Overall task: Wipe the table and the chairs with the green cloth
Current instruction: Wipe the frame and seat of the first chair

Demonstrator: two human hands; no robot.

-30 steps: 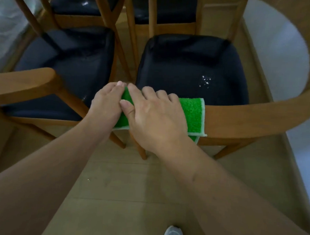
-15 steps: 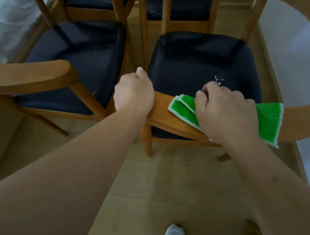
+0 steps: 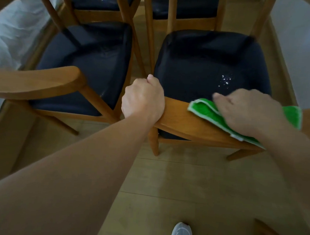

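Green cloth (image 3: 203, 110) with a pale edge lies draped over the curved wooden backrest (image 3: 182, 122) of the nearer chair, and from my remote seat I take that rail as the landmark for everything else. The right hand (image 3: 247, 113) lies on top of the cloth, pressing it against the rail toward its right end; its fingers look bent and close together over the fabric, though motion blur there keeps me from telling whether they pinch it or merely press. One corner of the cloth pokes out left of that hand, another out beyond it to the right. At the rail's left end the left hand (image 3: 143, 99) grips the wood, fingers curled tight around it and the thumb up on top. Just beyond the rail sits this chair's dark seat (image 3: 203, 66), with a small scatter of white specks (image 3: 225, 81) near the right hand. Left of the rail stands a second chair (image 3: 92, 60) with the same dark seat and a wooden backrest of its own. Below the rail, on the pale wood floor (image 3: 164, 189), the toe of a grey shoe (image 3: 182, 233) shows.
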